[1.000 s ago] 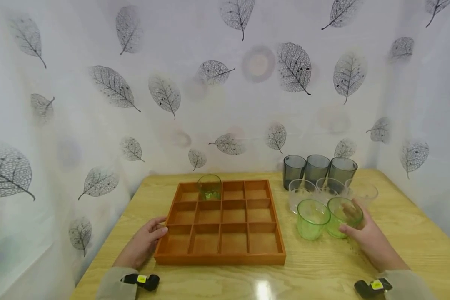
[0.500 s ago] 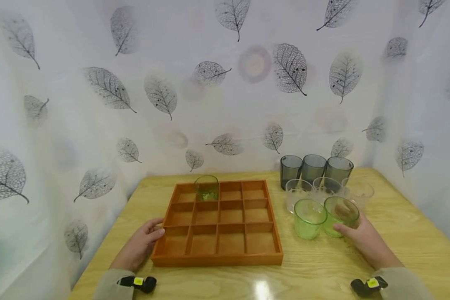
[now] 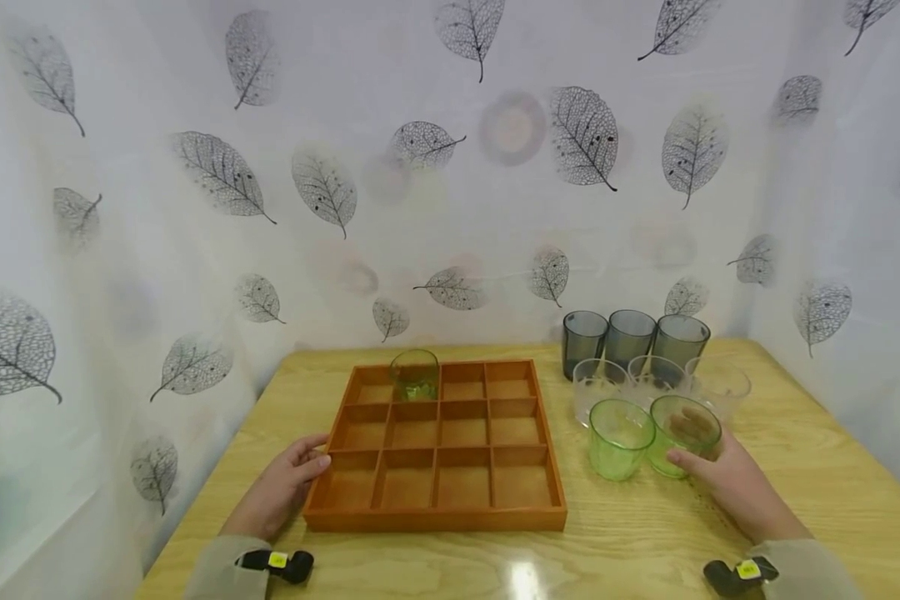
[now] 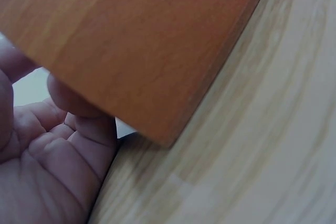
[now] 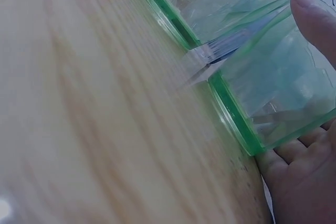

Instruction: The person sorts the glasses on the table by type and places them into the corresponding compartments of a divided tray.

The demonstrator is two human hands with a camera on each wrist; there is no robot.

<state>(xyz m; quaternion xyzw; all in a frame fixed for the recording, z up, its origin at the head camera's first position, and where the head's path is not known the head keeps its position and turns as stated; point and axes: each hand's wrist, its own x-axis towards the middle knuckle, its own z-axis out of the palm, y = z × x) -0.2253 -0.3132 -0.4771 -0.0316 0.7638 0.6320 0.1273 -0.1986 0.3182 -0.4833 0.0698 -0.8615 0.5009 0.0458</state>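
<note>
A wooden compartment tray [image 3: 435, 520] lies on the table. My left hand [image 3: 281, 486] rests against its left side, thumb near the rim; in the left wrist view the tray's wall [image 4: 142, 66] hides part of the fingers. One green glass [image 3: 415, 375] stands in a back-row compartment, second from left. At the right, my right hand [image 3: 738, 483] holds another green glass [image 3: 667, 450], its thumb [image 5: 310, 14] on the near side and fingers round the far side. That glass stands upright on the table, close beside a further green glass [image 3: 618, 450].
Clear glasses [image 3: 598, 396] stand in a row just behind the green pair. Behind those, dark grey glasses [image 3: 583, 346] line up near a leaf-printed curtain [image 3: 450, 225]. The wooden table [image 3: 615, 550] extends in front of the tray and glasses.
The whole head view shifts slightly. My right hand's fingers show further round the far side of the green glass. The tray and left hand keep their places.
</note>
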